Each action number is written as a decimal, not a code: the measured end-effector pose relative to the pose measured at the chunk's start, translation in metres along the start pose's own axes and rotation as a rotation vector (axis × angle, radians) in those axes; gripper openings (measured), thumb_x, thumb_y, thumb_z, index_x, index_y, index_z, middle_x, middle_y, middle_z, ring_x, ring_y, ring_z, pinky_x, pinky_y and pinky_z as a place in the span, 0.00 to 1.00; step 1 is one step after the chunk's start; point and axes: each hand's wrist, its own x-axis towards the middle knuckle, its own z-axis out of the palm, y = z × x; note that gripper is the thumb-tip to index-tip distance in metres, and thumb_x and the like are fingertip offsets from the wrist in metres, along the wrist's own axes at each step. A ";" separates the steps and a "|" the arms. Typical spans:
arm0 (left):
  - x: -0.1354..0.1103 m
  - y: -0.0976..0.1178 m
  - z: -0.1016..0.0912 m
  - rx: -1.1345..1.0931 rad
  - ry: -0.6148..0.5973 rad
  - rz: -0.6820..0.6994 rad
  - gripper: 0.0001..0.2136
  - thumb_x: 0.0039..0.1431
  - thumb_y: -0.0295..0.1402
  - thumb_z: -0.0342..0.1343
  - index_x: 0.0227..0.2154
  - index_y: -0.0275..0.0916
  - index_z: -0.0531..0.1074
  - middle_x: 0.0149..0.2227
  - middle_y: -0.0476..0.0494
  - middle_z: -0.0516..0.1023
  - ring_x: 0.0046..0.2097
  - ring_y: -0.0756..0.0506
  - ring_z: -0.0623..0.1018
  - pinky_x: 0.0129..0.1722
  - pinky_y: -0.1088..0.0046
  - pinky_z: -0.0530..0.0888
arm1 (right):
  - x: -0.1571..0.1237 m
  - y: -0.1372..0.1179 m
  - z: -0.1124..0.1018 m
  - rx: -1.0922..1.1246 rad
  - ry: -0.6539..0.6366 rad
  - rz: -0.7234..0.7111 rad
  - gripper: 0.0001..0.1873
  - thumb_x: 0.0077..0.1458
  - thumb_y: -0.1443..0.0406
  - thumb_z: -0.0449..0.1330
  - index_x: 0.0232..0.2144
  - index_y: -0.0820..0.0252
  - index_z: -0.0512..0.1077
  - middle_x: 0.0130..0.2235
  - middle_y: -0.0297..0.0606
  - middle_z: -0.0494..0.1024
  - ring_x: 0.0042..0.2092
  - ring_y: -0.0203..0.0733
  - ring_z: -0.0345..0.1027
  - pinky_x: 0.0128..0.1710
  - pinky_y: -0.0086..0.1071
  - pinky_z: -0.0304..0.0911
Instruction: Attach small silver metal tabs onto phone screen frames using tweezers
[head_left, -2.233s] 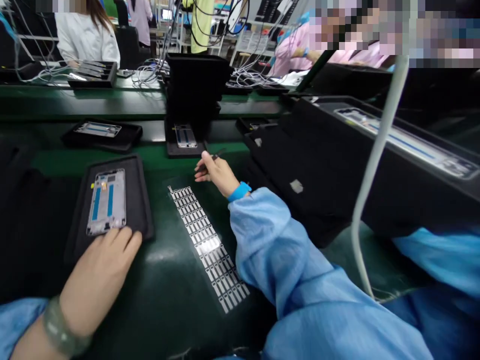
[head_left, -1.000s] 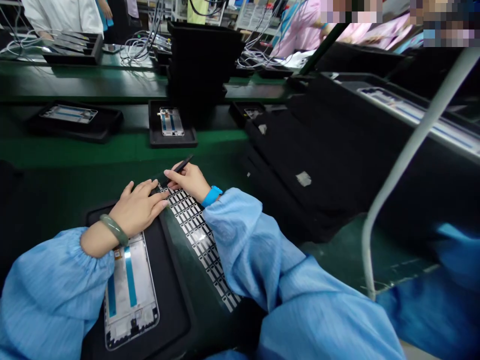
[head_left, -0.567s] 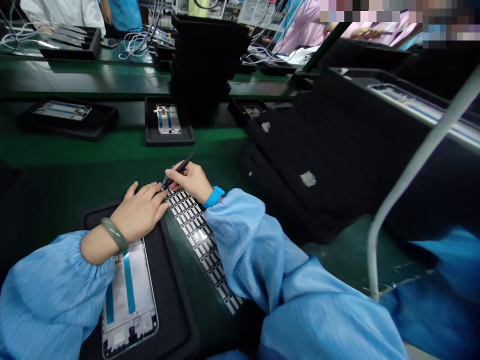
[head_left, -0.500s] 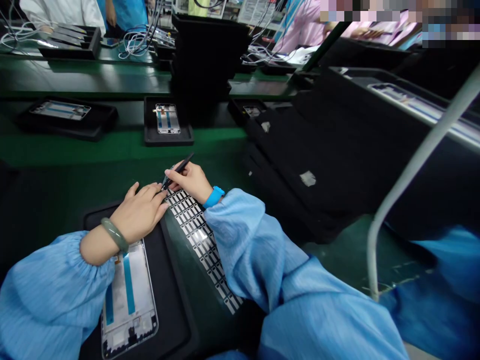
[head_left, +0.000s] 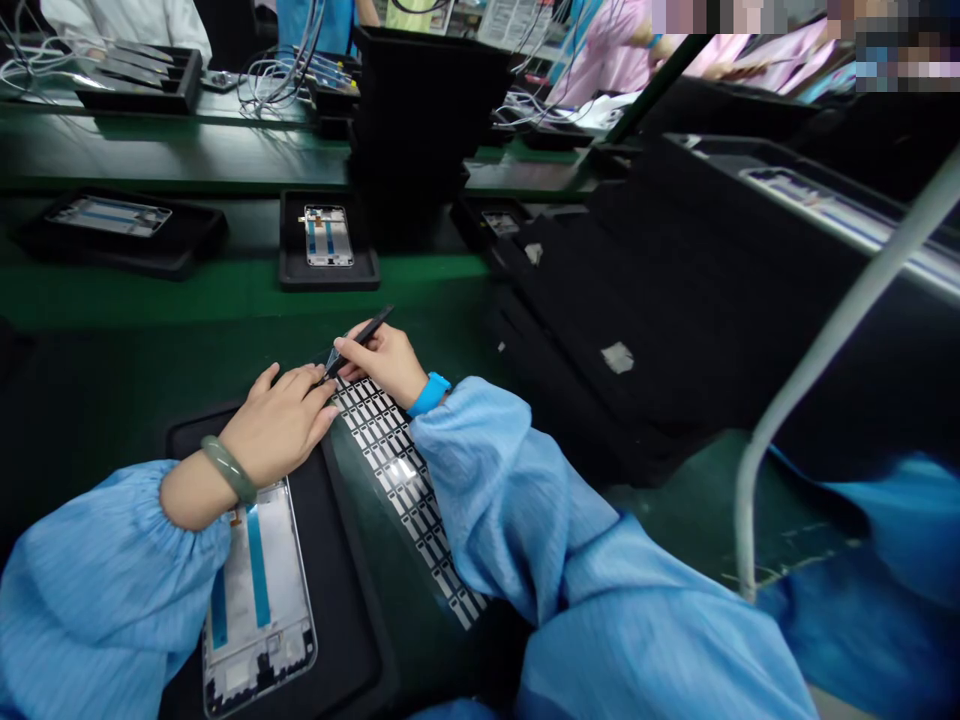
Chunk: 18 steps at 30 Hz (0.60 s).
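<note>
My right hand [head_left: 384, 362] pinches a pair of black tweezers [head_left: 366, 330] whose tips point down toward the far end of a sheet of small black-and-white stickers [head_left: 394, 440]. My left hand [head_left: 281, 425] lies palm down with its fingers stretched out; its fingertips reach the sheet's corner beside the tweezer tips. What is under those fingers is hidden. Below my left wrist, a silver phone frame [head_left: 281, 570] with blue strips lies in a black tray [head_left: 349, 610]. My left hand and sleeve cover the frame's upper part.
Farther off on the green surface, black trays [head_left: 291, 275] hold similar phone frames [head_left: 328, 237]. Tall black trays [head_left: 427, 110] are stacked behind them. To the right, piled black trays [head_left: 600, 300] rise beside a curved grey tube [head_left: 780, 420]. Co-workers [head_left: 607, 50] and cables are beyond.
The far trays with phone frames have slid slightly left, and the tall stack appears a little farther right. A co-worker in blue has shifted right. My hands have barely moved.
</note>
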 end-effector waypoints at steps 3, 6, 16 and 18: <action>0.000 0.000 0.000 -0.007 0.004 0.002 0.20 0.64 0.38 0.36 0.52 0.36 0.64 0.55 0.36 0.66 0.58 0.40 0.63 0.57 0.50 0.56 | -0.001 -0.002 0.000 0.025 0.009 0.018 0.13 0.44 0.63 0.64 0.27 0.63 0.64 0.19 0.27 0.71 0.20 0.32 0.70 0.20 0.23 0.70; 0.000 -0.001 0.000 -0.014 0.004 0.002 0.20 0.63 0.38 0.36 0.52 0.37 0.64 0.55 0.37 0.66 0.58 0.40 0.63 0.57 0.50 0.56 | 0.000 -0.001 -0.001 0.003 0.030 0.015 0.11 0.45 0.64 0.63 0.27 0.62 0.64 0.18 0.27 0.71 0.20 0.32 0.70 0.19 0.24 0.70; -0.001 -0.001 0.000 -0.035 0.004 -0.006 0.20 0.63 0.39 0.36 0.52 0.39 0.64 0.56 0.35 0.64 0.59 0.40 0.62 0.57 0.49 0.55 | 0.002 -0.003 0.000 0.029 0.023 0.055 0.06 0.47 0.70 0.60 0.28 0.63 0.65 0.19 0.28 0.71 0.20 0.31 0.69 0.19 0.22 0.68; -0.001 -0.001 0.000 -0.041 0.004 -0.017 0.20 0.63 0.40 0.36 0.52 0.40 0.65 0.58 0.33 0.60 0.60 0.39 0.60 0.57 0.49 0.55 | 0.000 -0.008 -0.001 0.112 0.013 0.089 0.05 0.48 0.71 0.59 0.28 0.63 0.65 0.20 0.29 0.72 0.20 0.30 0.69 0.19 0.21 0.68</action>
